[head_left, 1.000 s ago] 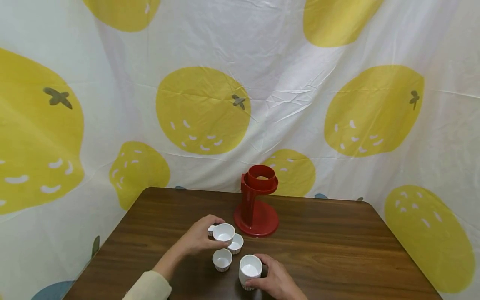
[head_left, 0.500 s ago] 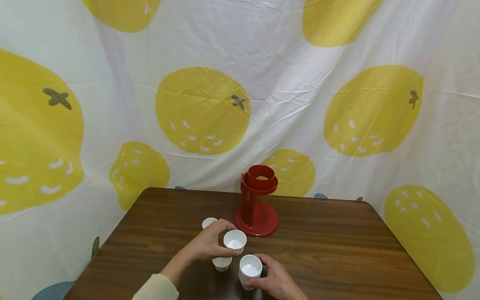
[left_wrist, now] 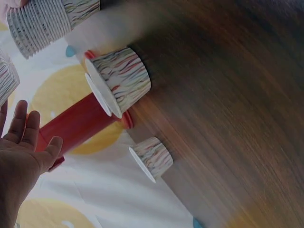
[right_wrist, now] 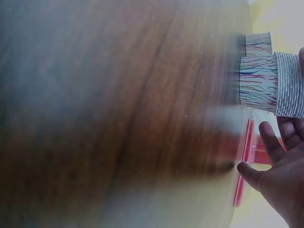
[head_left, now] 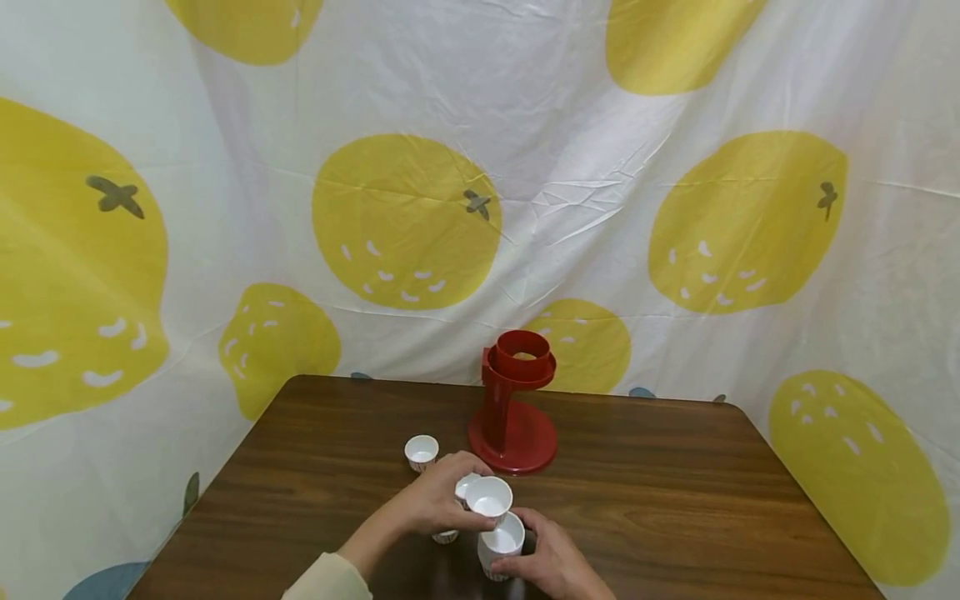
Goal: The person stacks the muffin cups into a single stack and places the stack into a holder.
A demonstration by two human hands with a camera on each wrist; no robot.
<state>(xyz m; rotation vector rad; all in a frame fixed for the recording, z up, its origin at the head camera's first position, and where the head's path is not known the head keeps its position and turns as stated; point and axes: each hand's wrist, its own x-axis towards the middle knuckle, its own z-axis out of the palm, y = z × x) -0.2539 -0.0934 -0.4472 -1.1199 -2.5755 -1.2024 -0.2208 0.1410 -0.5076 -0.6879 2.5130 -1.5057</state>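
My left hand (head_left: 442,498) pinches a white paper baking cup (head_left: 489,500) by its side, tilted close over the stack of baking cups (head_left: 495,546). That stack stands upright on the table, and my right hand (head_left: 553,557) grips it from the right with thumb and fingers. Many tightly nested rims (right_wrist: 290,85) show in the right wrist view, above a wall with coloured streaks. Single baking cups stand around the left hand: one (head_left: 422,450) beyond it, one (head_left: 465,485) partly behind the held cup, one (head_left: 446,537) mostly hidden under the hand.
A red stand (head_left: 495,417) with a round base and a red cylinder (head_left: 522,354) in its top ring stands at the back of the brown wooden table (head_left: 675,483). Behind the table hangs a white cloth (head_left: 555,250) printed with yellow lemons.
My left hand has carried its baking cup right and nearer, from above the loose cups to over the stack. The far cup has come into view. My right hand stays on the stack.
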